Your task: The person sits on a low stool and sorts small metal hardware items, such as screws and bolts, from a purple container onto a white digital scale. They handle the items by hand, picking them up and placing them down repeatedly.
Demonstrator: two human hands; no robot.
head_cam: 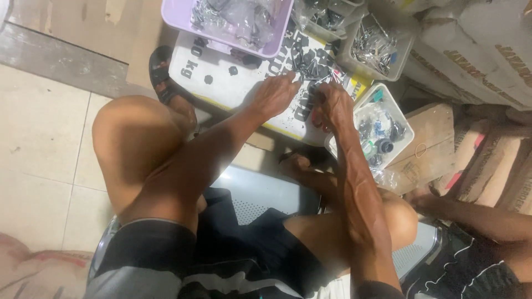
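At the far left lies pale tiled floor (44, 144), and the person's bent left knee (130, 141) rises over it, with a foot in a dark sandal (162, 75) just beyond. Past the sandal a white printed sack (221, 83) is spread flat as a work surface, a few small black parts scattered on its near end, and a lilac tub (266, 47) full of clear bagged pieces sits on its far edge. The left hand (275, 94) reaches onto the sack palm down, fingers stretched forward and close together, their tips touching a pile of small dark metal parts (313, 66) in the middle of the sack. Just beside it the right hand (334, 105) rests at the same pile, fingers curled down onto the parts; whether they pinch one cannot be told. Behind the pile stands a clear tray (377, 47) of shiny bagged bits, and to the right of the right hand a white tray (382, 130) holds mixed dark and coloured pieces. Farther right are a cardboard box (429, 138) and stacked sacks (487, 55), and another person's leg (487, 221) shows at the lower right.
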